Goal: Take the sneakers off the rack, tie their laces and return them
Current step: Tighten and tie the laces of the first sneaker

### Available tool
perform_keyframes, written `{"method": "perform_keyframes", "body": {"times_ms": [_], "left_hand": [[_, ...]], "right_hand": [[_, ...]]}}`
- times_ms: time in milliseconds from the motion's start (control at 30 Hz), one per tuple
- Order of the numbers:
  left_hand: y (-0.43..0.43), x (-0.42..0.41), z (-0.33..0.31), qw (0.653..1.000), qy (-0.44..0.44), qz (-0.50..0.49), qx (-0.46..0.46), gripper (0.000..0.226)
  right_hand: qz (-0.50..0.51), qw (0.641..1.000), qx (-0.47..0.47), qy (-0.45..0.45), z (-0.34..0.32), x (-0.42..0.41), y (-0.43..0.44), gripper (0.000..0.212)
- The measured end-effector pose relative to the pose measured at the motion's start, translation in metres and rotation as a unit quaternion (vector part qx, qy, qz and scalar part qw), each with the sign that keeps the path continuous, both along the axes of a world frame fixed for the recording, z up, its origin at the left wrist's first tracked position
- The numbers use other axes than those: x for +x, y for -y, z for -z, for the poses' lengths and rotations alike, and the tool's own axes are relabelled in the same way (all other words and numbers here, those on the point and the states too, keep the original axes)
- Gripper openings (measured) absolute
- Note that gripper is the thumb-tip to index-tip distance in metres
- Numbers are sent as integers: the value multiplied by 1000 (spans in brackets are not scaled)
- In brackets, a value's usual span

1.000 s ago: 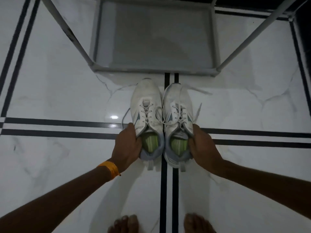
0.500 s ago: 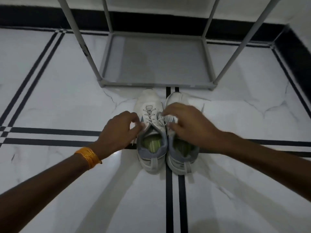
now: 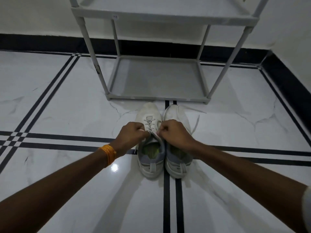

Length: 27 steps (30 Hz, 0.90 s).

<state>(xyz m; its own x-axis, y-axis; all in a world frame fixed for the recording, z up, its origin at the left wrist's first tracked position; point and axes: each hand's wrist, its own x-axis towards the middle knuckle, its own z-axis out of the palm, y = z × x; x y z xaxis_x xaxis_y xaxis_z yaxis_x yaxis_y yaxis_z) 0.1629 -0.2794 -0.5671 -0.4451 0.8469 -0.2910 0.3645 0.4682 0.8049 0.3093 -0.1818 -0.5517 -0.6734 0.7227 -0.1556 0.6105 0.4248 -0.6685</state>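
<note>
Both hands are bunched up over the left sneaker [image 3: 149,132], right at the top of its lacing. The left hand [image 3: 130,136] is curled into a loose fist with the fingers pinched on a lace [image 3: 149,125] end, and the right hand [image 3: 175,133] is doing the same from the other side, knuckles up, fingertips closed on the lace near the tongue. So both are clenched on laces, nothing dangling loose from that shoe as far as I can see. There's an orange band [image 3: 108,154] on the left wrist. The 2 sneakers sit side by side on the floor [image 3: 67,106], touching, toes pointing at the rack [image 3: 156,96], heels toward the person. They're white with grey heels and greenish insoles. The right sneaker [image 3: 176,148] is partly under the right hand, and its lace [image 3: 196,123] trails out loose on the tile to the right. The rack is just beyond the toes, grey frame, bottom shelf bare, with a 2nd shelf higher up. Floor is white marble-look tile with black double lines, a black skirting along the wall behind.
</note>
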Motion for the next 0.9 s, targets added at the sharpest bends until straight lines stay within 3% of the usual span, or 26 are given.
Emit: {"method": "perform_keyframes", "body": {"times_ms": [133,500,633,767,900], "left_hand": [[-3,5,10,998,52,-47,4,36],[-1,4,19,1000,-5,-24,6,32],[7,-1,3,996,-85,12,8,35],[10,-20,-45,974,-215,66,7,48],[11,-23,-86,961,-233,124,83,49]], "right_hand": [[36,999,-31,-18,1,-1,-2,3],[38,998,50,-16,16,-5,4,12],[13,998,51,22,3,-1,-3,24],[-64,985,88,134,-39,12,-20,47],[-85,991,36,96,-97,20,-36,44]]}}
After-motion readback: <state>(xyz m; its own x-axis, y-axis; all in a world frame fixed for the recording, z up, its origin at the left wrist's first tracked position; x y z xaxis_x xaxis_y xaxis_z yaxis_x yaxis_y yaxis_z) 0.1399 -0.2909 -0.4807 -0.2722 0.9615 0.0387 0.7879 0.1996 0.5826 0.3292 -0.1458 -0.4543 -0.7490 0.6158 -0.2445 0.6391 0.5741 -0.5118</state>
